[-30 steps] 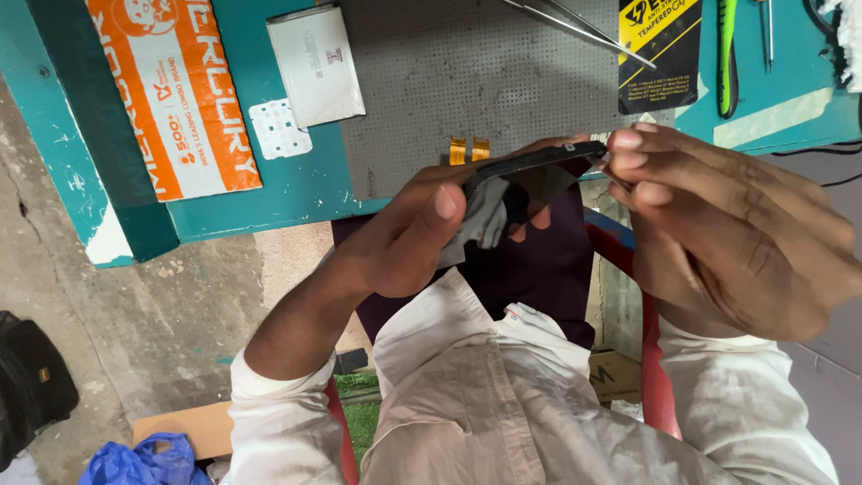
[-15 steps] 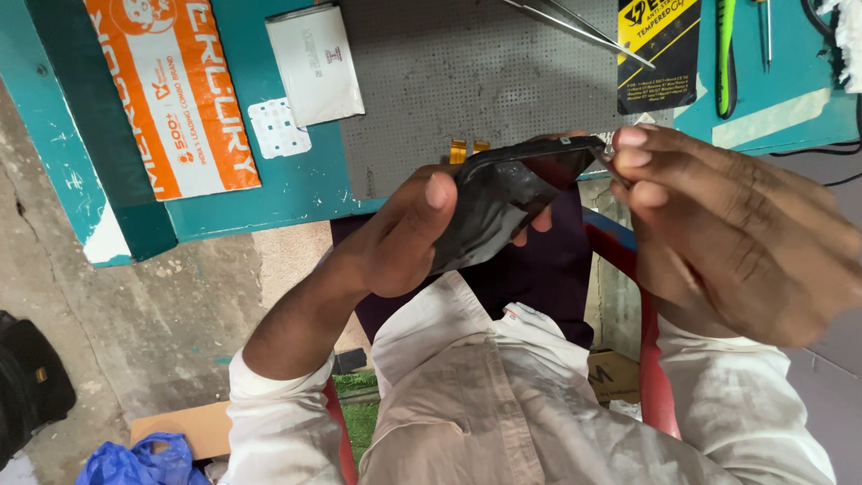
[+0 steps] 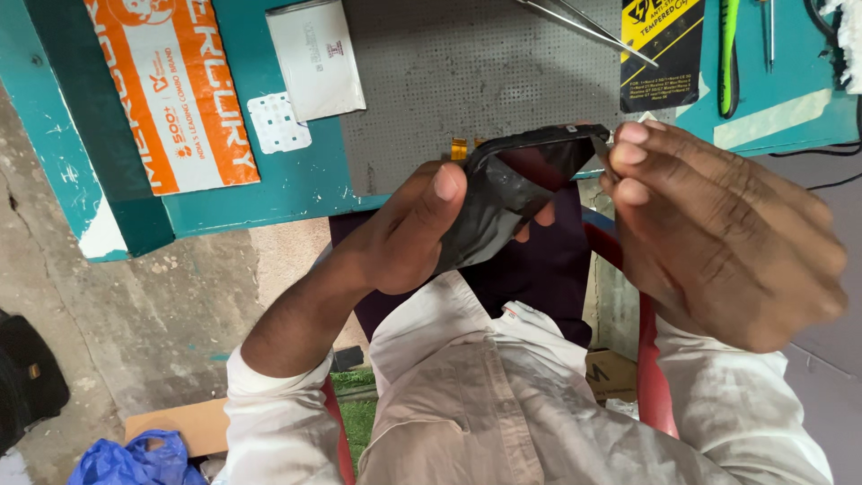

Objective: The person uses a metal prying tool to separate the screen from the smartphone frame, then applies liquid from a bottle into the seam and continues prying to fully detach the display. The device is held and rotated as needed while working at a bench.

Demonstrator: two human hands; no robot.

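We hold one black phone (image 3: 516, 193) in the air just above the front edge of the teal table (image 3: 305, 184), tilted so its dark glossy face is turned to us. Our left hand (image 3: 404, 238) is closed around its lower part, thumb lying on the face, probably to keep it steady. Our right hand (image 3: 718, 233) has the fingertips (image 3: 624, 157) pinched together at the upper right corner of the phone; we cannot tell if a small tool or a film is between them. On the table we count one grey perforated mat (image 3: 476, 81) straight ahead, one orange printed packet (image 3: 171, 94) and one white packet (image 3: 314, 58) to its left, one black-and-yellow packet (image 3: 664, 49) to its right, one pair of metal tweezers (image 3: 584, 25) and one green tool (image 3: 727, 54).
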